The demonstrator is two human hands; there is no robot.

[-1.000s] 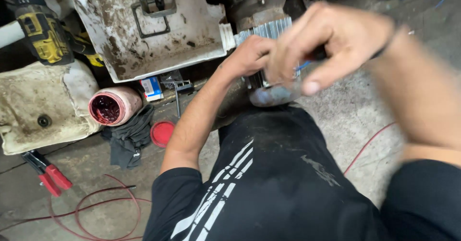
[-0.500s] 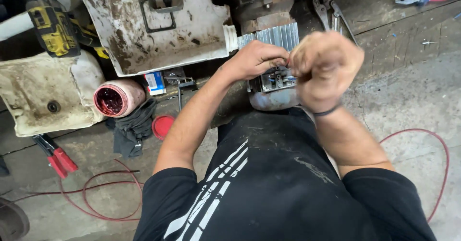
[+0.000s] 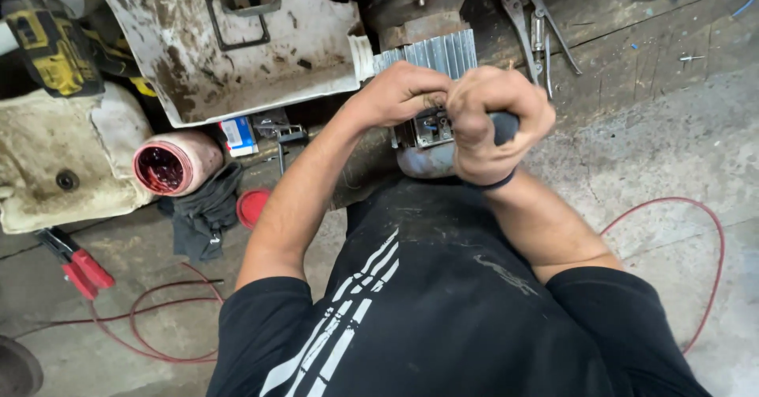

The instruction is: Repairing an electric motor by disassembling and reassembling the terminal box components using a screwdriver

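Right hand [image 3: 494, 124] fisted around a dark tool handle [image 3: 506, 126], over the small terminal box [image 3: 431, 128] on a finned electric motor [image 3: 427, 57]. Left hand [image 3: 399, 92] pinched at the same box, touching the right; what it grips can't be made out. Locking pliers [image 3: 534, 21] just beyond. Red wire [image 3: 704, 231] loops across the concrete floor [image 3: 648, 152].

Yellow-and-black cordless drill [image 3: 49, 45] at upper left, above a grimy cream housing [image 3: 55, 164]. Open pink can [image 3: 172, 164] on its side beside a dark rag [image 3: 207, 215], a red lid [image 3: 253, 207] just right of it. Red-handled pliers [image 3: 75, 262] on the floor, near a looping red wire [image 3: 150, 342] (another loop runs at right). Locking pliers [image 3: 534, 21] on the wooden boards [image 3: 656, 49].
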